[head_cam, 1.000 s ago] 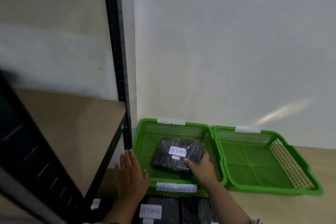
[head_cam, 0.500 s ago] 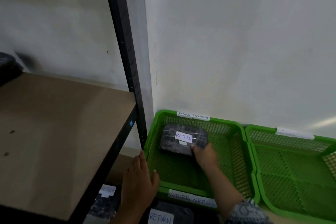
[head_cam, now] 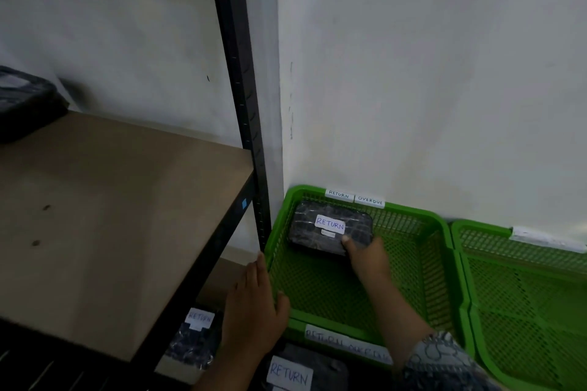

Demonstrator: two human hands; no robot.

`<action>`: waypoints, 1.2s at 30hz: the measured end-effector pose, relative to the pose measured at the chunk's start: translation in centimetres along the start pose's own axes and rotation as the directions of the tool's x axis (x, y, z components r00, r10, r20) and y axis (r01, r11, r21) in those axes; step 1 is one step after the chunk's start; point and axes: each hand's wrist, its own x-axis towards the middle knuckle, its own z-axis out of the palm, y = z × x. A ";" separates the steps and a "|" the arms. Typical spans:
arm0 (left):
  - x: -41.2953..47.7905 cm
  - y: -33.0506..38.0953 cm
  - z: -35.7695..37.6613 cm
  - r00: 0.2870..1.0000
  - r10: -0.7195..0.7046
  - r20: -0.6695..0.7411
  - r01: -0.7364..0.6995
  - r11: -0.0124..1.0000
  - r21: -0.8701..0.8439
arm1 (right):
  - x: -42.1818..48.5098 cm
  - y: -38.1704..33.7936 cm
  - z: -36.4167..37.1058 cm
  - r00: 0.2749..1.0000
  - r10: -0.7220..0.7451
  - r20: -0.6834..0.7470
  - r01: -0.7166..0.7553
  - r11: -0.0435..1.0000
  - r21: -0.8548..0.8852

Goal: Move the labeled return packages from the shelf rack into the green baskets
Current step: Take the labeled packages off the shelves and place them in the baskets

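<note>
Now | package (head_cam: 328, 232): "RETURN" | green basket (head_cam: 409, 212): "RETURN", "OVERDUE" | right hand (head_cam: 368, 255) holds package

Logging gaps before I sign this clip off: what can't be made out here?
Head view:
Left basket's front label: blurred, partly behind the right forearm.
Right basket's tag: blurred, cut by the frame edge.
Shelf package: cut off at left edge.
Right hand on the RETURN package: blurred, grip unclear.

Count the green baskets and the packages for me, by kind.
green baskets: 2
RETURN-labelled packages: 3
dark package on the shelf, no label showing: 1
Total: 6
</note>
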 end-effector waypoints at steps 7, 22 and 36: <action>-0.4 0.7 -1.1 1.000 -0.012 0.019 0.013 0.999 -0.049 | -4.1 -0.4 -2.7 0.978 -0.197 -0.073 0.204 0.973 0.109; -14.7 -0.8 -7.9 0.884 0.461 0.080 -0.467 0.881 0.076 | -26.2 5.2 -2.4 0.810 -0.584 0.048 0.489 0.628 -0.605; -26.6 -15.8 -16.4 0.871 0.490 -0.013 -0.488 0.869 0.076 | -45.3 4.3 7.5 0.741 -0.657 0.136 0.573 0.514 -0.638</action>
